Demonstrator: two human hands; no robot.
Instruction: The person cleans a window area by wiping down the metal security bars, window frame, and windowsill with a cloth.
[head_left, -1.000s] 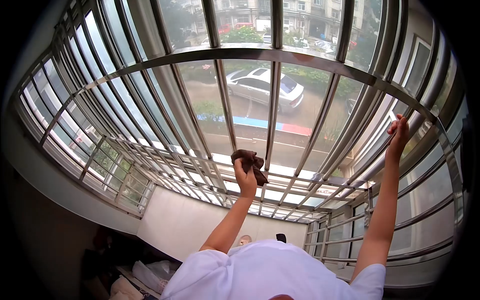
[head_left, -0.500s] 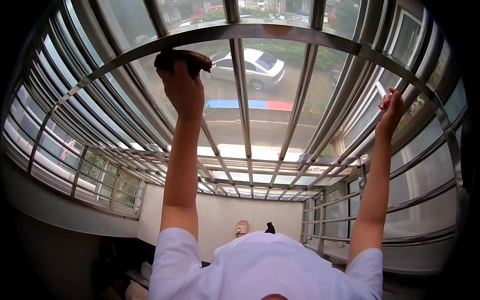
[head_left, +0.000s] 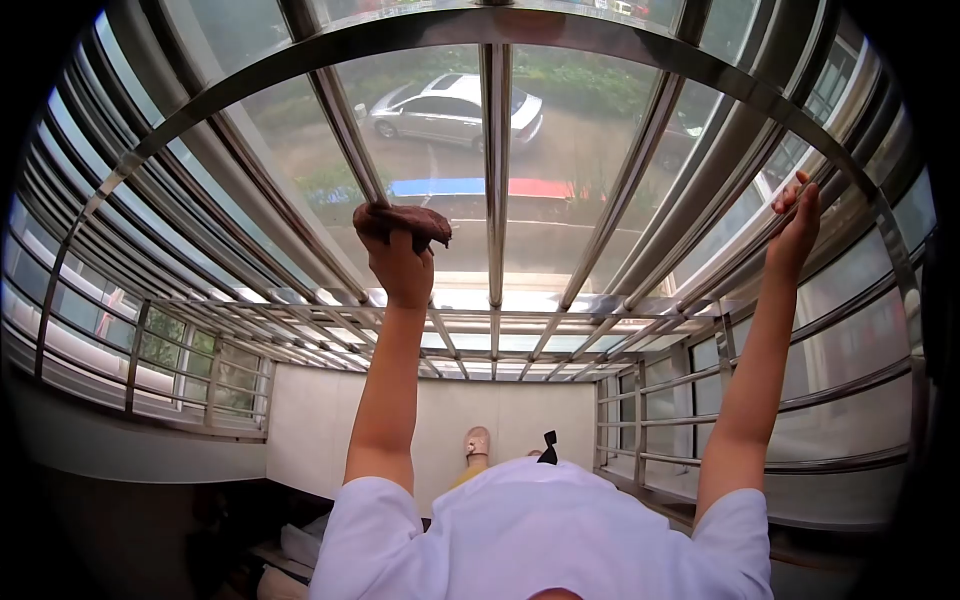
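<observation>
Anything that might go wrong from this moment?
The brown cloth bunched in the left grip could slip and drop among the metal bars.
The pink shoe rests on a pale surface that looks smooth, so footing might slide.
Balance may suffer if the right grip, raised and curled at the metal bars, loosens.

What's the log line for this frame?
left hand: holds brown cloth at metal bar | right hand: curled at right-side bars, grip unclear | outside: silver car

No readable text or signs
</observation>
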